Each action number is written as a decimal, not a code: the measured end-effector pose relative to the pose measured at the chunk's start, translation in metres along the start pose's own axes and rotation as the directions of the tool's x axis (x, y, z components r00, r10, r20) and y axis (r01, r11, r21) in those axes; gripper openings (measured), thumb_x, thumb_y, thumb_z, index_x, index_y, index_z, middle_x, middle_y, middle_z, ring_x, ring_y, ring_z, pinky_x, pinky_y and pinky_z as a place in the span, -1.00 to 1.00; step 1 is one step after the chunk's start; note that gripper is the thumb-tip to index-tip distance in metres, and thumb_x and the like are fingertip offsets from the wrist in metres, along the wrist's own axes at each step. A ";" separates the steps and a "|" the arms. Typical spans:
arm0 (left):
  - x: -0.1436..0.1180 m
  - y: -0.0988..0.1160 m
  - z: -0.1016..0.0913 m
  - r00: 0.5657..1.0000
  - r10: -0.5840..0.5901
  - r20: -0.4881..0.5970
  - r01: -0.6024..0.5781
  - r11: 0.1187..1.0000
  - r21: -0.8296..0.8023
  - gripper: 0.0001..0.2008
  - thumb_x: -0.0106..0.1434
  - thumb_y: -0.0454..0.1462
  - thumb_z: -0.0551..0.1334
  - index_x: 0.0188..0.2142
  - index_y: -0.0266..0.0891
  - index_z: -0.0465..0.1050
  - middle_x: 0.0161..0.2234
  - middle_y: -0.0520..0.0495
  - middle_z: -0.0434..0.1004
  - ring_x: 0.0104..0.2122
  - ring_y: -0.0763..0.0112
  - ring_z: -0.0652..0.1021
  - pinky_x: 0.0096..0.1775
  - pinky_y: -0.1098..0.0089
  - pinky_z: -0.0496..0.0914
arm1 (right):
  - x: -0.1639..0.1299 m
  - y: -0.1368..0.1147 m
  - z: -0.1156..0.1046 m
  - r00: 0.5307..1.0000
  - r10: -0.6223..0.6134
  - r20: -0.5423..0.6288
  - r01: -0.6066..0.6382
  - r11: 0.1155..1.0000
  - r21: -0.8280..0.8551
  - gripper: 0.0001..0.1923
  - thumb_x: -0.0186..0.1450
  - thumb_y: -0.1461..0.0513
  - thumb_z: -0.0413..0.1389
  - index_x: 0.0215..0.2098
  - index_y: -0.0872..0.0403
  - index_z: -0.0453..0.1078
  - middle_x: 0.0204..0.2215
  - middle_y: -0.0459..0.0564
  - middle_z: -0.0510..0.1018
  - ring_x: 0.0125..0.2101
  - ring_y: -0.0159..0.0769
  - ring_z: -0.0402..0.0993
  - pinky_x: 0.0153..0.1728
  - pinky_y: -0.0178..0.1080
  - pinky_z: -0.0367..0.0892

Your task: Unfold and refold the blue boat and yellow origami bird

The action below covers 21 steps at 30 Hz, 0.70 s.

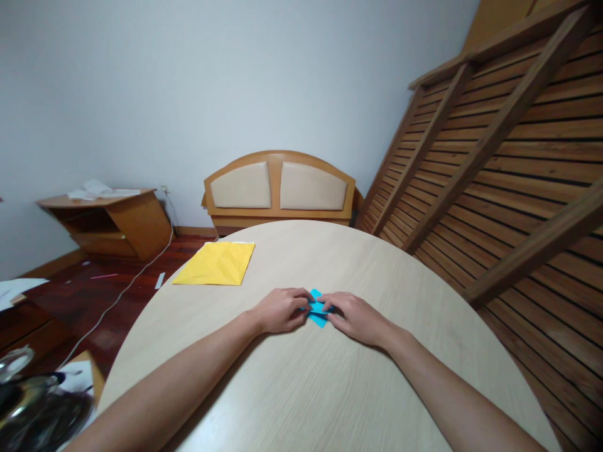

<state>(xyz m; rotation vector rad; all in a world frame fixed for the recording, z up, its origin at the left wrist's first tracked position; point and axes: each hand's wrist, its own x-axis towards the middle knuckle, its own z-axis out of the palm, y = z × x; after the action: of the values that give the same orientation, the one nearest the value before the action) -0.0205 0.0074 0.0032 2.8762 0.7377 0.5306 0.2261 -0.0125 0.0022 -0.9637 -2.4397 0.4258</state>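
A small folded piece of blue paper (318,309) lies on the round light-wood table (301,383), near its middle. My left hand (281,309) rests on the table with its fingertips pinching the paper's left edge. My right hand (354,317) mirrors it, its fingertips pressing on the paper's right edge. Most of the paper is hidden under the fingers; only a corner at the top and one at the bottom show.
A stack of yellow paper (217,263) lies on the table's far left. Beyond stand a padded wooden headboard (279,187), a low wooden side table (108,221) and a slatted wooden frame (509,163) leaning at the right. A white cable (123,292) runs across the dark floor.
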 end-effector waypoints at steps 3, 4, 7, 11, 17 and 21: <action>0.000 0.000 0.001 1.000 0.009 -0.020 -0.010 1.000 -0.030 -0.86 0.29 -0.32 0.14 -0.21 -0.19 0.46 0.04 -0.13 0.49 -0.07 0.28 0.55 -0.06 0.35 0.43 | 0.000 -0.001 0.001 1.000 -0.005 0.012 0.004 0.999 0.041 -0.79 0.29 0.36 0.08 -0.14 0.03 0.45 -0.11 0.04 0.59 -0.06 -0.17 0.50 -0.01 -0.14 0.36; 0.000 -0.001 0.002 1.000 0.010 -0.020 -0.011 0.999 -0.036 -0.85 0.29 -0.33 0.13 -0.20 -0.19 0.46 0.03 -0.13 0.50 -0.06 0.27 0.55 -0.05 0.34 0.43 | 0.000 -0.002 0.000 1.000 -0.010 0.015 0.009 0.998 0.055 -0.81 0.29 0.36 0.08 -0.17 0.03 0.44 -0.11 0.03 0.58 -0.05 -0.18 0.49 -0.01 -0.14 0.36; 0.000 -0.002 0.004 1.000 0.011 -0.019 -0.012 0.999 -0.039 -0.85 0.27 -0.34 0.14 -0.21 -0.19 0.46 -0.04 -0.14 0.54 -0.07 0.27 0.55 -0.04 0.33 0.43 | 0.000 -0.004 -0.002 0.999 -0.038 0.012 0.037 0.996 0.083 -0.83 0.30 0.37 0.07 -0.21 0.03 0.42 -0.03 0.04 0.52 0.00 -0.19 0.45 0.01 -0.15 0.35; 0.001 0.000 0.002 1.000 0.020 -0.018 -0.021 0.999 -0.046 -0.87 0.27 -0.35 0.13 -0.22 -0.19 0.43 -0.03 -0.15 0.54 -0.04 0.26 0.53 -0.01 0.30 0.42 | 0.000 -0.004 -0.004 0.998 -0.062 0.009 0.061 0.994 0.095 -0.81 0.30 0.38 0.08 -0.18 0.02 0.43 0.02 0.04 0.47 0.04 -0.21 0.41 0.05 -0.17 0.33; 0.003 0.003 -0.003 0.999 0.048 0.025 -0.047 0.998 -0.052 -0.88 0.30 -0.37 0.10 -0.21 -0.19 0.39 0.00 -0.14 0.52 -0.04 0.26 0.50 0.06 0.26 0.38 | -0.001 -0.002 -0.003 0.997 -0.073 0.027 0.070 0.993 0.095 -0.83 0.34 0.36 0.07 -0.17 0.01 0.45 -0.01 0.01 0.46 -0.01 -0.25 0.43 0.02 -0.20 0.33; 0.004 0.002 0.000 0.999 0.012 0.033 -0.011 0.999 -0.042 -0.79 0.31 -0.36 0.09 -0.09 -0.21 0.39 -0.04 -0.17 0.53 -0.03 0.22 0.49 0.04 0.25 0.38 | 0.001 0.000 -0.001 0.998 -0.056 0.014 0.055 0.994 0.095 -0.85 0.38 0.30 0.08 -0.16 -0.01 0.47 -0.10 0.01 0.51 -0.09 -0.24 0.46 -0.04 -0.19 0.36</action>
<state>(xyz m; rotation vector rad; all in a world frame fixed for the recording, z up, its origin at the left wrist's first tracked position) -0.0165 0.0076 0.0049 2.8448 0.6968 0.4921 0.2266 -0.0117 0.0033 -0.8539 -2.4314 0.5273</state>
